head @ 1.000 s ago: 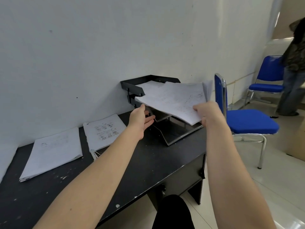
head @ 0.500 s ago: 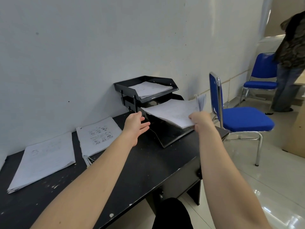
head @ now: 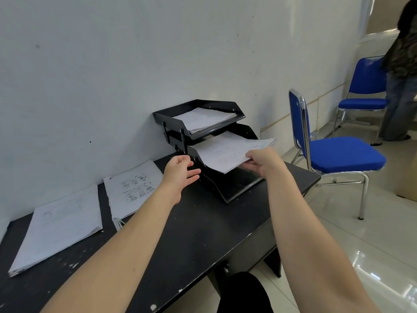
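Observation:
A black tiered paper tray (head: 234, 188) stands on the black desk (head: 198, 231) against the wall. Its top tier (head: 167, 117) holds a stack of sheets. My right hand (head: 264, 161) grips the near edge of a white paper stack (head: 225, 152) that lies partly inside the middle tier and sticks out over the lowest shelf. My left hand (head: 179, 175) hovers just left of the tray's side, fingers relaxed and spread, holding nothing.
Two more paper piles lie on the desk, one at the far left (head: 58, 224) and a printed one (head: 133, 186) beside it. A blue chair (head: 336, 154) stands right of the desk, a second blue chair (head: 365, 91) and a standing person (head: 404, 71) behind it.
The paper stack has gone from above the top tier down into the middle tier, carried by my right hand. My left hand let go of it and now hovers beside the tray.

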Demonstrator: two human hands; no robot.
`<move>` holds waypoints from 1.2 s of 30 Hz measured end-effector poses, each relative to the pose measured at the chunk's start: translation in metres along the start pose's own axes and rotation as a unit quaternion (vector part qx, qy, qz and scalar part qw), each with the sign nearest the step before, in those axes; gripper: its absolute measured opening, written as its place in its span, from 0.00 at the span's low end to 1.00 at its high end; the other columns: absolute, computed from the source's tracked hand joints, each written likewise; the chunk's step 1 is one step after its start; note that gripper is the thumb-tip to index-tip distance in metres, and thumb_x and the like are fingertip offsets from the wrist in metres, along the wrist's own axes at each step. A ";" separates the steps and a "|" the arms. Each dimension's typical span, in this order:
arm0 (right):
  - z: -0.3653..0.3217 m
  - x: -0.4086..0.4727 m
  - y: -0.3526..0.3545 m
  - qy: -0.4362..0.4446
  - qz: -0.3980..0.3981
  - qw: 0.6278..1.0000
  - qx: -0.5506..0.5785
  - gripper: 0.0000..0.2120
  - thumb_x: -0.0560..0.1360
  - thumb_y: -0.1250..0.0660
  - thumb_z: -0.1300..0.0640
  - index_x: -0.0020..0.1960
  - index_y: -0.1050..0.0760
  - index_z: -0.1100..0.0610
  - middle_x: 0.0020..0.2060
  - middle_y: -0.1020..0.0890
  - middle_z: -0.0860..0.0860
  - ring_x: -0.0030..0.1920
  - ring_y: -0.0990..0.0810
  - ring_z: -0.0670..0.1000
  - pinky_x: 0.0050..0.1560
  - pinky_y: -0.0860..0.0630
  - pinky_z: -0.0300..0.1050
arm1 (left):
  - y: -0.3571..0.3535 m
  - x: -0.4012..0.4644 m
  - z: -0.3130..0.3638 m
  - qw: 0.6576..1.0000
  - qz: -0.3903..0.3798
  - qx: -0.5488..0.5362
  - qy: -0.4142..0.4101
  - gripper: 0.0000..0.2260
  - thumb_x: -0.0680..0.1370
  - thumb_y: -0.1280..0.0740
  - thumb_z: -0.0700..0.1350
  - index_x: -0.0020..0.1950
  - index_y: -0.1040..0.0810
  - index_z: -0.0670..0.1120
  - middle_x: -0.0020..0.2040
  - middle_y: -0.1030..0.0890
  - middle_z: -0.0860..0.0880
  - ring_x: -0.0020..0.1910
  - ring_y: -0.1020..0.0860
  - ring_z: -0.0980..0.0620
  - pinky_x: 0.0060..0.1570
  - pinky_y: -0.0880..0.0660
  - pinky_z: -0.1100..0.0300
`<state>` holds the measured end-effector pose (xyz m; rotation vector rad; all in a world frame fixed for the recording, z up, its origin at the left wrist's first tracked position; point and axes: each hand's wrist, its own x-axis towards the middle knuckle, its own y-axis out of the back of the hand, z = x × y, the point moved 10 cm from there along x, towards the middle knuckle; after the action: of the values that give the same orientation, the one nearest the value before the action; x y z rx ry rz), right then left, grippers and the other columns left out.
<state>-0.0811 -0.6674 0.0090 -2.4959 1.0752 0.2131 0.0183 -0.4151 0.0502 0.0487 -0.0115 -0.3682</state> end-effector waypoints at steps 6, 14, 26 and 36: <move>-0.010 0.016 -0.012 0.041 0.045 0.997 -0.043 0.15 0.76 0.33 0.76 0.57 0.29 0.62 0.61 0.20 0.61 0.50 0.14 0.60 0.27 0.18 0.43 | 0.000 0.004 -0.005 1.000 -0.005 0.028 -0.008 0.10 0.85 0.39 0.42 0.66 0.26 0.45 0.60 0.22 0.45 0.53 0.16 0.46 0.51 0.17 0.53; -0.032 0.053 -0.055 0.073 0.060 0.968 -0.231 0.14 0.77 0.32 0.73 0.59 0.31 0.64 0.52 0.19 0.63 0.44 0.12 0.62 0.32 0.15 0.45 | 0.026 0.018 -0.021 0.998 0.012 0.067 -0.013 0.11 0.84 0.37 0.41 0.66 0.26 0.45 0.63 0.23 0.46 0.53 0.16 0.47 0.51 0.17 0.53; -0.041 0.054 -0.062 0.106 0.111 0.920 -0.360 0.32 0.77 0.25 0.59 0.72 0.41 0.65 0.56 0.18 0.60 0.50 0.13 0.59 0.37 0.18 0.47 | 0.051 0.026 -0.028 0.997 0.026 0.069 -0.008 0.11 0.84 0.37 0.40 0.66 0.25 0.45 0.62 0.23 0.46 0.51 0.15 0.46 0.50 0.17 0.52; -0.056 -0.058 -0.149 0.298 0.049 0.842 -0.448 0.12 0.81 0.39 0.56 0.61 0.25 0.61 0.60 0.21 0.59 0.58 0.21 0.63 0.48 0.29 0.49 | 0.098 -0.006 -0.006 0.993 0.060 0.096 -0.035 0.06 0.84 0.38 0.40 0.59 0.24 0.47 0.58 0.21 0.48 0.49 0.16 0.48 0.47 0.17 0.55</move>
<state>-0.0145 -0.5614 0.1227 -3.4874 1.6259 -0.0798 0.0481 -0.3211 0.0487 0.2251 -0.1194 -0.2481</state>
